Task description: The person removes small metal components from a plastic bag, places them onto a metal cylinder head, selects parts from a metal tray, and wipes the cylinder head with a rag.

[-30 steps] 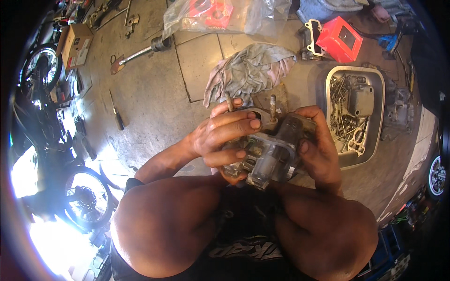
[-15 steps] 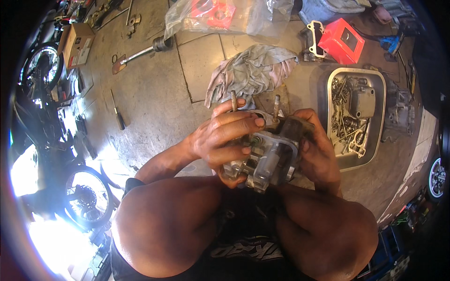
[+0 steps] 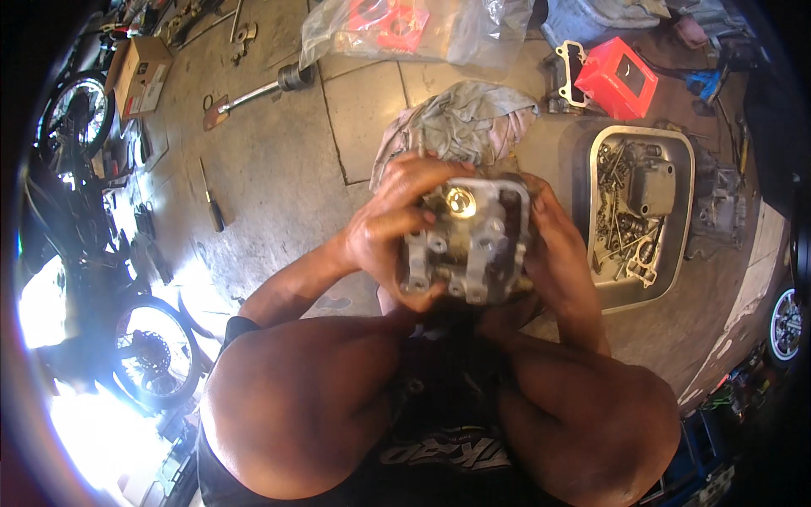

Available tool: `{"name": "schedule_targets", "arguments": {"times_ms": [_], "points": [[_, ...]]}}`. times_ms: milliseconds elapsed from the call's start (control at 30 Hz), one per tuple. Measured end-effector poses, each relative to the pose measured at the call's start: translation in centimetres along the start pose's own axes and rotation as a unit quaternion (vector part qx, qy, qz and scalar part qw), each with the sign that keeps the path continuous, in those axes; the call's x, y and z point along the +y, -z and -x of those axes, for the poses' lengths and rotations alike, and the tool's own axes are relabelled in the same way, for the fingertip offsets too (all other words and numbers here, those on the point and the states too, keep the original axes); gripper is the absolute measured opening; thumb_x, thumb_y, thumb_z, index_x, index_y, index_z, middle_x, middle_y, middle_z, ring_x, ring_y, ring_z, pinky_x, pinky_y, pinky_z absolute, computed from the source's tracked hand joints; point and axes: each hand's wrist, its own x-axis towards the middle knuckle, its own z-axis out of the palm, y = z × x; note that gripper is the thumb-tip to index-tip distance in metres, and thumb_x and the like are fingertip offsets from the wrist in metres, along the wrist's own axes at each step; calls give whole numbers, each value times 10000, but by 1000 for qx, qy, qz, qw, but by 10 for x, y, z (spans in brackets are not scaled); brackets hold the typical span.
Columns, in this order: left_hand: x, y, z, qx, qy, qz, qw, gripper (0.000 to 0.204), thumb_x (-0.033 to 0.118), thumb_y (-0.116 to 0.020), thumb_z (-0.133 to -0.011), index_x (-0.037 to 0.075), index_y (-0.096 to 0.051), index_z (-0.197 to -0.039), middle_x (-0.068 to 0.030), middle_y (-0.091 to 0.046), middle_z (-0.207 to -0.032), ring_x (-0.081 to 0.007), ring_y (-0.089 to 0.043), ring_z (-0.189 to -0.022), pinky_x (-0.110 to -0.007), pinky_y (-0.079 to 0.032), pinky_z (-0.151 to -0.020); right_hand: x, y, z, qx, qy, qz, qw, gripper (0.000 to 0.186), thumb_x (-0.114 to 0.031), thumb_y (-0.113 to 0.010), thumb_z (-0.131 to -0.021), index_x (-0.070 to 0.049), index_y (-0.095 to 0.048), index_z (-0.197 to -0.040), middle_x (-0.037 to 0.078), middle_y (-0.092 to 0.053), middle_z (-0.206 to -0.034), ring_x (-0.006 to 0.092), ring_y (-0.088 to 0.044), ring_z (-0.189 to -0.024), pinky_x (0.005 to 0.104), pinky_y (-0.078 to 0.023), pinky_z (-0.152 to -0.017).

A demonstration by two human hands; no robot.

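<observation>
A grey metal cylinder head (image 3: 483, 245) is held up above my knees, its open inner side turned toward me. A round spring-like part in its upper left catches the light and shines yellow. My left hand (image 3: 384, 221) wraps its left side, fingers over the upper edge and thumb low down. Along the right side my right hand (image 3: 553, 237) is closed on it, its fingertips partly hidden behind the casting. Just beyond the cylinder head lies a crumpled grey and pinkish rag (image 3: 456, 127) on the floor.
To the right stands a metal tray (image 3: 642, 132) of bolts and engine parts. Past it are a red box (image 3: 621, 78) and a gasket (image 3: 564, 72). A screwdriver (image 3: 214, 213) lies left, a plastic bag (image 3: 481, 38) far ahead. Motorcycle wheels (image 3: 156, 351) line the left side.
The cylinder head has been raised and tipped, so its inner side faces me more squarely. Both hands moved with it, and its studs are no longer clearly seen.
</observation>
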Motion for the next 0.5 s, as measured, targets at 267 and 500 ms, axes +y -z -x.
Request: {"name": "schedule_targets", "arguments": {"times_ms": [267,500], "points": [[-61,19,30,8,93,-91,991,835,284,-850,-680,65,-333,-1299,-351,-491,-1363,-456,-525,-1205,-575,-412,-1007,34,50,-24,85,46,80,992,277,-163,-567,-1043,-40,-528,-1289,99,-659,-1179,174,-607,-1118,314,-444,-1020],[-46,24,33,163,236,-32,957,832,398,-797,-791,55,-284,-1348,-317,-400,-1453,-393,-443,-1337,-514,-350,-1130,63,67,-29,64,147,335,928,219,-30,-661,-955,-13,-599,-1164,73,-697,-1064,148,-666,-994,300,-517,-905]]}}
